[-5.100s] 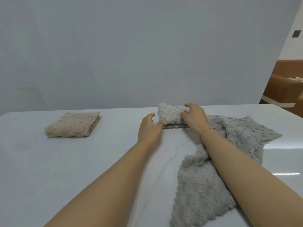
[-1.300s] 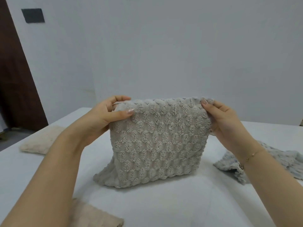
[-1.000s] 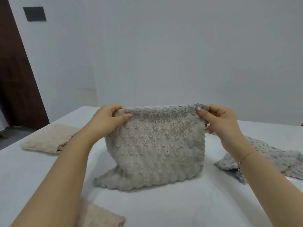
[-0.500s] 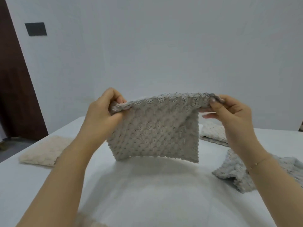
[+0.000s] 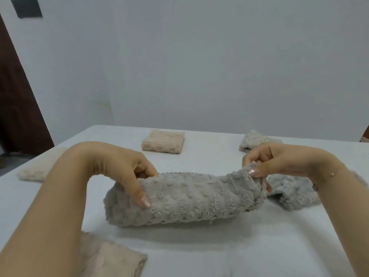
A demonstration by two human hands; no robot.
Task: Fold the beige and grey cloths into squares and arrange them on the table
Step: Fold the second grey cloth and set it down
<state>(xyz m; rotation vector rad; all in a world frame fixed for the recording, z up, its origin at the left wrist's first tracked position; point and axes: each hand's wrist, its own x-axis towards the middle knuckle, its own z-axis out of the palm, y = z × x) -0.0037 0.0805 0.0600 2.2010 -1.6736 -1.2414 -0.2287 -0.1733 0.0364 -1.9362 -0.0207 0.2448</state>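
A grey bobbled cloth (image 5: pixel 189 198) lies doubled over on the white table (image 5: pixel 229 246) in front of me, its lower part resting on the surface. My left hand (image 5: pixel 127 170) pinches its left end and my right hand (image 5: pixel 273 162) pinches its right end. A folded beige cloth (image 5: pixel 163 143) sits at the back centre. A folded light grey cloth (image 5: pixel 257 141) sits at the back right, partly hidden by my right hand. An unfolded grey cloth (image 5: pixel 293 194) lies crumpled under my right wrist.
Another beige cloth (image 5: pixel 38 168) lies by the table's left edge, and a beige cloth (image 5: pixel 111 258) lies near the front edge under my left forearm. A pale wall stands behind the table, with a dark door (image 5: pixel 18 108) at the left.
The grey cloth hung in the air half a second ago; both hands have come down and it now rests doubled on the table. The view has tilted downward.
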